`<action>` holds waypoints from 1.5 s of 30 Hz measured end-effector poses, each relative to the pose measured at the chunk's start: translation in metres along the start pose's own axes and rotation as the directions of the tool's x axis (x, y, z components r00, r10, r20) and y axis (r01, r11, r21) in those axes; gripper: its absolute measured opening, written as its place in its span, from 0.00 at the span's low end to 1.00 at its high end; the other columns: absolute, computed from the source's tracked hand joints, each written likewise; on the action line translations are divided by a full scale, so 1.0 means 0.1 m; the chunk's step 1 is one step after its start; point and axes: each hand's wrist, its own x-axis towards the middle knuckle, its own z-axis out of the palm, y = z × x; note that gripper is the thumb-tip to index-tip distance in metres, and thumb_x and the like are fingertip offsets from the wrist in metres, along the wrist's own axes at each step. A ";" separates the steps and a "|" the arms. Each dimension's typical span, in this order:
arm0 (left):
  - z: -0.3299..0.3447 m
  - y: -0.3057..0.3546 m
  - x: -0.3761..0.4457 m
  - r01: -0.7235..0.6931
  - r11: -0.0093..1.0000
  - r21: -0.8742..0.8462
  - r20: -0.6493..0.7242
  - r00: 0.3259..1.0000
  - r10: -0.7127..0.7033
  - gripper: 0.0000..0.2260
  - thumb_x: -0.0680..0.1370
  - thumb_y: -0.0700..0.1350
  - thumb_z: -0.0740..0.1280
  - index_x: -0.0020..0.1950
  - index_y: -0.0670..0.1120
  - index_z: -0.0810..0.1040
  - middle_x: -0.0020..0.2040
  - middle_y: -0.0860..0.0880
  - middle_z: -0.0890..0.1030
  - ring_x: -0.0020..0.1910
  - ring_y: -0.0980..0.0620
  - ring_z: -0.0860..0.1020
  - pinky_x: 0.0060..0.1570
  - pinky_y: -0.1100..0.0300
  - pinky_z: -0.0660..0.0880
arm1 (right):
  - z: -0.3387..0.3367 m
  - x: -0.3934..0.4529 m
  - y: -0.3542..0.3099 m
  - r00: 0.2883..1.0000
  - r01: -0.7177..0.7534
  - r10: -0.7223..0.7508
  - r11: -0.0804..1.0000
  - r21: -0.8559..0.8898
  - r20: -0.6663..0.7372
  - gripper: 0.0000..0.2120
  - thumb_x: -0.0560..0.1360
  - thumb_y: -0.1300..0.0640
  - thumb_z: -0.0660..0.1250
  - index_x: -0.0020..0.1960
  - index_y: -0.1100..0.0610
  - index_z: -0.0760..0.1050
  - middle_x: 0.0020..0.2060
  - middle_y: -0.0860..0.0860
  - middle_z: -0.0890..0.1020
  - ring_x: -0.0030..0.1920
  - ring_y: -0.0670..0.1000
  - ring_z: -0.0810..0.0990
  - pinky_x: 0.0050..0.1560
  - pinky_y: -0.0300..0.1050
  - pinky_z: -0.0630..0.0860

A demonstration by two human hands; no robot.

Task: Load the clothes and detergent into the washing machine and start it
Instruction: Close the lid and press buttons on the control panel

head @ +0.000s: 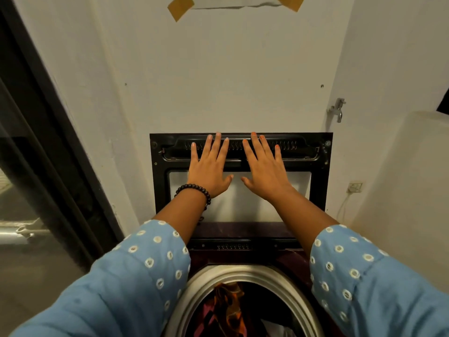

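Left hand lies flat, fingers spread, on the raised lid at 12 o'clock; right hand likewise beside it. Clothes sit in the drum at 6 o'clock. Stiff, hinged, glazed, the lid looks best gripped by its top edge.

A white wall is seen behind, with paper taped on it, a tap and socket to the right, a dark-framed glass door to the left
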 end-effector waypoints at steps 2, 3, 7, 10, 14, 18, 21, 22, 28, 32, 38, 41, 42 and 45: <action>0.00 0.01 0.00 0.002 0.999 -0.037 -0.001 1.000 -0.002 0.41 0.78 0.61 0.61 0.79 0.47 0.39 0.80 0.46 0.38 0.79 0.46 0.39 0.74 0.38 0.40 | -0.07 0.03 -0.02 1.000 -0.015 0.015 1.000 0.014 -0.026 0.44 0.75 0.44 0.68 0.79 0.55 0.43 0.79 0.55 0.49 0.78 0.56 0.47 0.75 0.62 0.50; -0.02 0.02 -0.01 0.003 0.998 -0.058 -0.007 1.000 -0.003 0.41 0.78 0.60 0.61 0.79 0.47 0.39 0.80 0.46 0.39 0.79 0.46 0.40 0.74 0.38 0.40 | -0.12 0.05 -0.03 0.999 -0.026 0.027 0.999 0.029 -0.042 0.44 0.75 0.45 0.68 0.79 0.55 0.44 0.78 0.55 0.53 0.78 0.56 0.51 0.74 0.63 0.53; -0.09 0.08 -0.04 0.026 0.997 -0.078 -0.023 0.999 -0.027 0.40 0.78 0.60 0.62 0.80 0.47 0.41 0.80 0.46 0.43 0.79 0.46 0.43 0.74 0.38 0.43 | -0.27 0.15 -0.08 0.994 -0.057 0.059 0.998 0.027 -0.094 0.44 0.74 0.46 0.69 0.79 0.57 0.46 0.69 0.54 0.67 0.69 0.56 0.66 0.66 0.59 0.66; -0.14 0.08 -0.11 0.030 0.998 -0.059 -0.047 0.998 -0.033 0.39 0.78 0.59 0.62 0.80 0.47 0.42 0.81 0.46 0.44 0.79 0.46 0.44 0.75 0.39 0.44 | -0.34 0.19 -0.10 0.993 -0.069 0.065 0.997 -0.038 -0.104 0.42 0.75 0.47 0.69 0.78 0.58 0.48 0.67 0.54 0.68 0.66 0.56 0.67 0.61 0.56 0.68; -0.23 0.11 -0.19 0.038 0.998 -0.047 -0.118 0.992 -0.043 0.37 0.79 0.59 0.61 0.80 0.47 0.45 0.80 0.46 0.51 0.79 0.46 0.50 0.76 0.42 0.47 | -0.43 0.20 -0.14 0.986 -0.080 0.059 0.988 -0.130 -0.156 0.28 0.75 0.51 0.70 0.70 0.58 0.64 0.61 0.54 0.71 0.62 0.55 0.69 0.57 0.52 0.68; -0.32 0.16 -0.25 0.046 0.999 -0.021 -0.174 0.983 -0.049 0.36 0.80 0.59 0.61 0.80 0.46 0.47 0.77 0.45 0.59 0.76 0.45 0.58 0.77 0.46 0.51 | -0.56 0.13 -0.17 0.986 -0.084 0.058 0.983 -0.166 -0.155 0.14 0.73 0.54 0.72 0.56 0.56 0.74 0.56 0.52 0.72 0.57 0.53 0.71 0.55 0.51 0.67; -0.43 0.17 -0.28 0.033 0.999 0.016 -0.215 0.976 -0.029 0.35 0.80 0.58 0.61 0.79 0.44 0.49 0.71 0.45 0.66 0.70 0.46 0.65 0.73 0.52 0.59 | -0.64 0.05 -0.18 0.985 -0.080 0.054 0.986 -0.150 -0.166 0.13 0.73 0.54 0.72 0.55 0.55 0.74 0.55 0.52 0.73 0.57 0.53 0.71 0.56 0.51 0.66; -0.46 0.17 -0.29 0.032 0.999 0.023 -0.224 0.974 -0.026 0.35 0.80 0.58 0.62 0.79 0.44 0.50 0.69 0.45 0.68 0.68 0.46 0.66 0.71 0.53 0.61 | -0.65 0.02 -0.19 0.983 -0.078 0.052 0.986 -0.147 -0.178 0.13 0.73 0.54 0.72 0.55 0.55 0.74 0.54 0.52 0.73 0.56 0.53 0.71 0.55 0.51 0.66; -0.66 0.22 -0.38 0.049 0.994 0.101 -0.242 0.970 -0.023 0.32 0.79 0.58 0.62 0.77 0.45 0.56 0.65 0.46 0.69 0.62 0.48 0.70 0.59 0.55 0.69 | -0.75 -0.18 -0.23 0.971 -0.071 0.048 0.993 -0.090 -0.235 0.12 0.71 0.56 0.74 0.51 0.56 0.76 0.51 0.53 0.74 0.53 0.54 0.73 0.54 0.52 0.67; -0.73 0.22 -0.48 0.041 0.996 0.074 -0.260 0.965 -0.021 0.28 0.79 0.58 0.63 0.75 0.47 0.62 0.62 0.46 0.70 0.60 0.48 0.71 0.57 0.56 0.69 | -0.77 -0.28 -0.23 0.959 -0.066 0.051 0.997 -0.048 -0.278 0.18 0.64 0.58 0.79 0.49 0.59 0.77 0.55 0.58 0.76 0.57 0.58 0.74 0.56 0.56 0.70; -0.80 0.20 -0.62 0.023 0.998 -0.062 -0.320 0.946 -0.042 0.22 0.75 0.54 0.70 0.66 0.47 0.75 0.55 0.45 0.74 0.53 0.46 0.73 0.50 0.55 0.70 | -0.88 -0.47 -0.26 0.987 -0.042 0.046 0.999 0.032 -0.151 0.19 0.74 0.53 0.71 0.60 0.56 0.68 0.55 0.52 0.78 0.59 0.54 0.76 0.74 0.64 0.51; -0.82 0.20 -0.69 0.001 0.996 -0.088 -0.392 0.919 -0.036 0.20 0.70 0.53 0.75 0.58 0.46 0.79 0.52 0.45 0.76 0.50 0.46 0.75 0.47 0.54 0.70 | -0.93 -0.52 -0.25 0.989 -0.024 0.029 0.999 0.042 -0.144 0.24 0.72 0.49 0.73 0.61 0.56 0.68 0.52 0.52 0.79 0.54 0.54 0.78 0.73 0.58 0.58; -0.82 0.19 -0.71 -0.005 0.996 -0.089 -0.404 0.914 -0.032 0.20 0.70 0.54 0.75 0.57 0.46 0.79 0.54 0.45 0.76 0.52 0.46 0.75 0.49 0.53 0.70 | -0.96 -0.54 -0.24 0.989 -0.003 0.011 0.999 0.054 -0.148 0.25 0.71 0.48 0.74 0.61 0.57 0.68 0.52 0.52 0.80 0.53 0.55 0.78 0.69 0.54 0.63; -0.84 0.17 -0.80 -0.039 0.991 -0.127 -0.362 0.932 -0.010 0.23 0.72 0.57 0.73 0.61 0.48 0.76 0.64 0.46 0.74 0.63 0.47 0.72 0.68 0.48 0.63 | -1.05 -0.61 -0.21 0.990 0.039 -0.027 0.996 0.084 -0.138 0.25 0.70 0.45 0.74 0.60 0.56 0.70 0.52 0.51 0.79 0.50 0.53 0.76 0.53 0.47 0.70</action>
